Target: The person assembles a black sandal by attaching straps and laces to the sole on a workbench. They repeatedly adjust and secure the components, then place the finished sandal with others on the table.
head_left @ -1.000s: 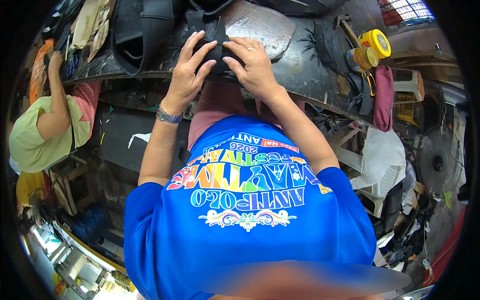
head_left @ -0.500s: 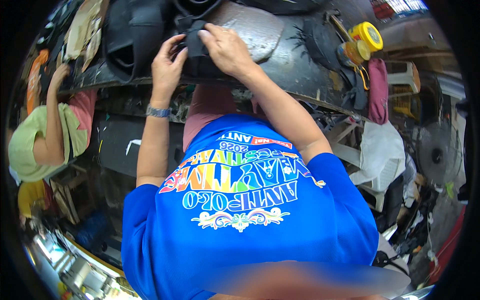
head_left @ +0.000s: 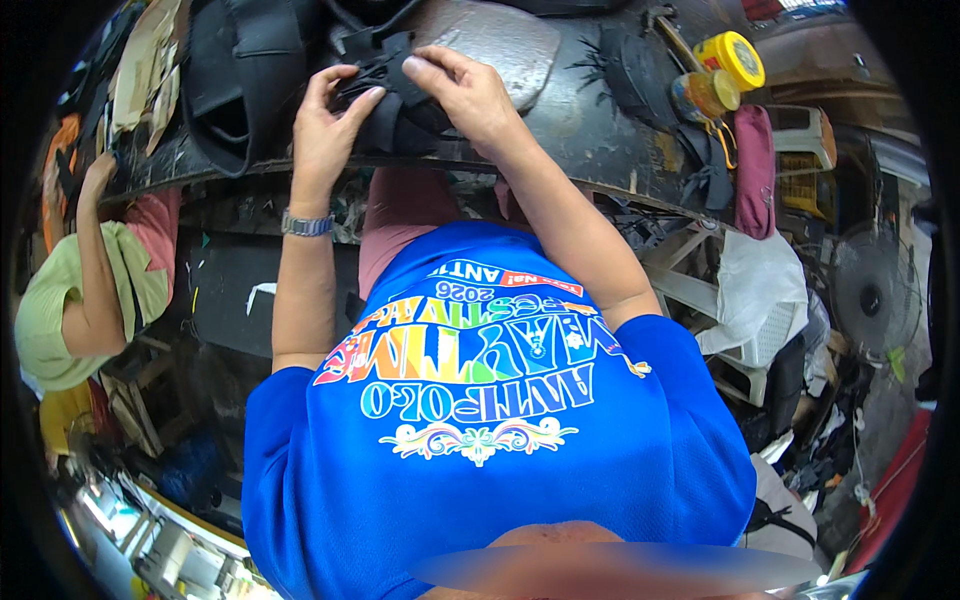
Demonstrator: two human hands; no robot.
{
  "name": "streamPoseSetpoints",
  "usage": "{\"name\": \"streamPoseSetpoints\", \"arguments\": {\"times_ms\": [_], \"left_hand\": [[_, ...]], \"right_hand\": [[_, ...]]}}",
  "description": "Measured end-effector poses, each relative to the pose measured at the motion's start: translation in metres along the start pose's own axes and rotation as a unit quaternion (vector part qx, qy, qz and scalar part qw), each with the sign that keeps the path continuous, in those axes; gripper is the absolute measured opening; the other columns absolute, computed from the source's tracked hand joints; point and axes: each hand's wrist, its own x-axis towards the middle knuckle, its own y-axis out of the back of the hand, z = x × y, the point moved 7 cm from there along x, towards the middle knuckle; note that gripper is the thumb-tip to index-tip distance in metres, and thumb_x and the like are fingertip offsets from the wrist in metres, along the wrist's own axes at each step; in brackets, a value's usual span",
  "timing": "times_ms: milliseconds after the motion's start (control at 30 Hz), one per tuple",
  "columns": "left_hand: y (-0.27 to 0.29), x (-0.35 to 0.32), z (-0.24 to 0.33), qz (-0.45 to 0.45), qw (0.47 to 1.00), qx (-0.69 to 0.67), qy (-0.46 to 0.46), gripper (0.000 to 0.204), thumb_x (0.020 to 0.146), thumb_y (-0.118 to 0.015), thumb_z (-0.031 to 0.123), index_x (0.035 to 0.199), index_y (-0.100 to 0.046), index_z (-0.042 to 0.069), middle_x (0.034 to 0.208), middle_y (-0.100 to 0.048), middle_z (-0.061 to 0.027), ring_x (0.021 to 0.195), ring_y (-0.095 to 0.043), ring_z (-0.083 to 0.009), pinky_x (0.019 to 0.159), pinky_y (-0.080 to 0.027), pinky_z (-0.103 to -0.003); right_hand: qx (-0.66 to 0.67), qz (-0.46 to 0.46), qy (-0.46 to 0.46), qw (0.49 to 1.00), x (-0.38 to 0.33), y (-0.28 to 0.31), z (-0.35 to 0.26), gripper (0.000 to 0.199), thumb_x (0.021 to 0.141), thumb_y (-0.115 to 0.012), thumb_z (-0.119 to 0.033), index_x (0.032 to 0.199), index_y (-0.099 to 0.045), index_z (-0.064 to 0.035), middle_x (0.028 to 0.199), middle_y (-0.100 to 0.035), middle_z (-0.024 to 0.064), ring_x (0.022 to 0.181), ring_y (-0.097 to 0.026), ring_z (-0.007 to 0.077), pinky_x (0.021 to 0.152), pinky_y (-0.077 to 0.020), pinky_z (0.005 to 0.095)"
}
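Above the near edge of the dark workbench, my left hand [head_left: 324,128] curls its thumb and fingers around a bunched black piece with narrow strips [head_left: 376,66]. My right hand [head_left: 478,102] grips the other side of the same piece between thumb and fingers; some of its fingertips are hidden. Just below, a curved black piece [head_left: 398,128] lies at the bench edge. Behind my right hand is a worn grey slab [head_left: 505,40]. Whether the strips are leather or fabric, I cannot tell.
A large black bag-like item [head_left: 222,90] lies left of my hands. Fringed black pieces [head_left: 635,80], a yellow tub [head_left: 733,62] and a jar [head_left: 700,98] sit right. A maroon cloth roll [head_left: 755,170] hangs at the bench's right edge. Another person [head_left: 85,290] works at left.
The black piece has turned and spread, so its separate strips show between my hands. My hands have drawn slightly apart, and the curved piece beneath is now more exposed.
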Motion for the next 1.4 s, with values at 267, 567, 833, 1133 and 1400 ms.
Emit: {"name": "streamPoseSetpoints", "arguments": {"times_ms": [267,567,833,1133,1400], "left_hand": [[0.004,-0.007,-0.018,-0.011,0.986,-0.157,0.063,0.05,0.098,-0.072,0.006,0.144,-0.054,0.002,0.124,-0.063,-0.008,0.109,-0.062,-0.0117,0.095,-0.052,-0.024],[-0.005,-0.01,-0.011,0.05,0.997,-0.066,-0.001,0.057,0.097,-0.072,0.005,0.149,-0.05,0.003,0.135,-0.059,-0.0123,0.114,-0.064,-0.0152,0.096,-0.055,-0.027],[-0.011,-0.017,0.004,0.098,0.989,0.1,-0.041,0.068,0.093,-0.08,0.021,0.152,-0.048,0.012,0.137,-0.058,-0.0208,0.11,-0.066,-0.0253,0.088,-0.058,-0.033],[-0.01,-0.01,0.005,0.041,0.992,0.117,0.002,0.064,0.094,-0.078,0.023,0.151,-0.05,0.01,0.133,-0.062,-0.0198,0.113,-0.065,-0.0241,0.093,-0.056,-0.035],[-0.01,-0.018,-0.002,0.032,0.998,-0.044,0.031,0.059,0.103,-0.068,0.03,0.15,-0.05,0.0,0.134,-0.063,-0.0121,0.118,-0.061,-0.0137,0.099,-0.051,-0.028]], "right_hand": [[-0.168,0.037,0.127,0.977,0.004,-0.01,-0.014,0.052,0.093,-0.075,-0.023,0.134,-0.062,0.0059,0.12,-0.073,0.0241,0.11,-0.072,0.0268,0.096,-0.0544,0.0355],[-0.107,0.075,0.114,0.985,0.006,-0.011,-0.012,0.041,0.094,-0.073,-0.024,0.124,-0.069,0.0038,0.113,-0.073,0.0248,0.108,-0.071,0.037,0.095,-0.054,0.0409],[-0.281,0.15,0.268,0.909,0.001,-0.003,-0.039,0.024,0.086,-0.077,-0.022,0.106,-0.078,-0.0078,0.104,-0.073,0.0148,0.103,-0.064,0.0337,0.093,-0.0501,0.0417],[-0.122,0.054,0.097,0.986,-0.007,-0.005,-0.024,0.025,0.099,-0.069,-0.02,0.112,-0.075,0.0007,0.093,-0.077,0.0102,0.081,-0.07,0.0149,0.077,-0.0539,0.0293],[-0.473,0.146,0.197,0.846,-0.019,-0.006,-0.037,0.033,0.09,-0.075,-0.034,0.109,-0.077,-0.0078,0.103,-0.071,0.0147,0.104,-0.065,0.0336,0.09,-0.0481,0.048]]}}
